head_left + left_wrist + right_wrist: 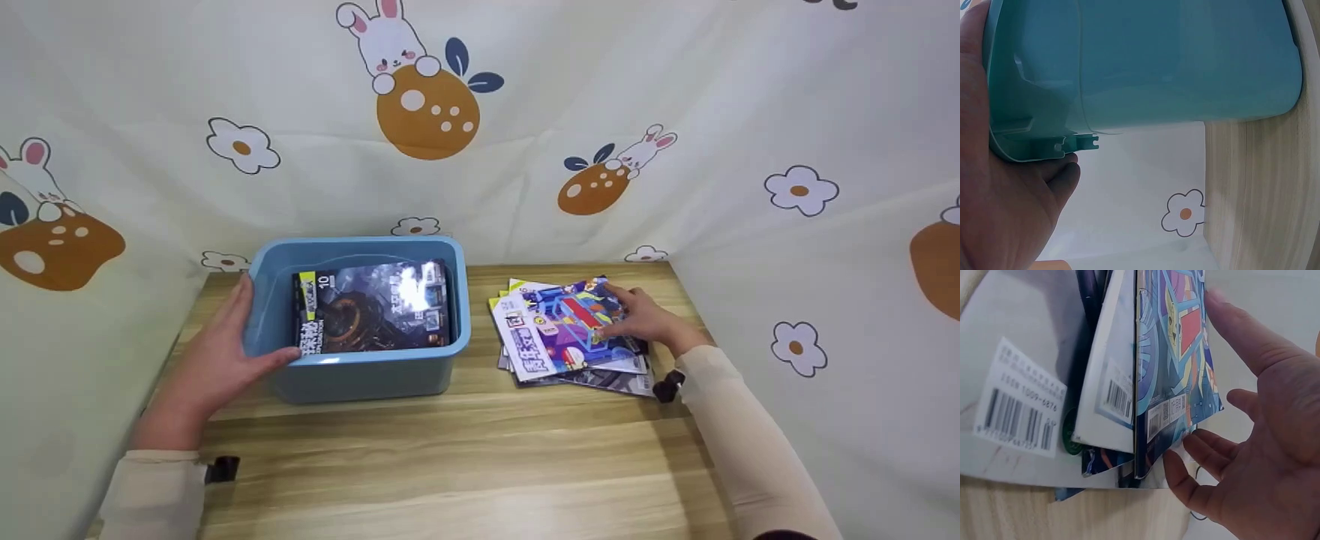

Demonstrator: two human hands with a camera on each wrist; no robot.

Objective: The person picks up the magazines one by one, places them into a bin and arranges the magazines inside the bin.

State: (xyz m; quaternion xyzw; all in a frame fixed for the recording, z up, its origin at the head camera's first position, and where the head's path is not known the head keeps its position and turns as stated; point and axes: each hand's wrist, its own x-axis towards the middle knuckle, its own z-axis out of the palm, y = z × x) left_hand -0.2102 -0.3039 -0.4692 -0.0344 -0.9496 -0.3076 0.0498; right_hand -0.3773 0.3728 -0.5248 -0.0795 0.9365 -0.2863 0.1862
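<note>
Okay, looks part-done: dark mag (pixel 375 311) face up in the blue bin (pixel 367 381), messy pile (pixel 559 341) of mags just R of it, not in; L hand (pixel 217 356) spread against bin, R hand (pixel 651 319) spread on the pile's colourful top mag (pixel 570 319), no clear pinch; wood-look table (pixel 450 472) below, bunny-print cloth (pixel 525 97) walls behind & at sides

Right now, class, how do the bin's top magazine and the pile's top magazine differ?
The bin magazine lies inside the blue bin; the pile magazine tops a pile on the table. The bin magazine's cover is mostly dark, while the pile magazine's is bright and multicoloured. Strong glare whitens part of the bin magazine, but not the pile magazine. Both show printed covers.
</note>
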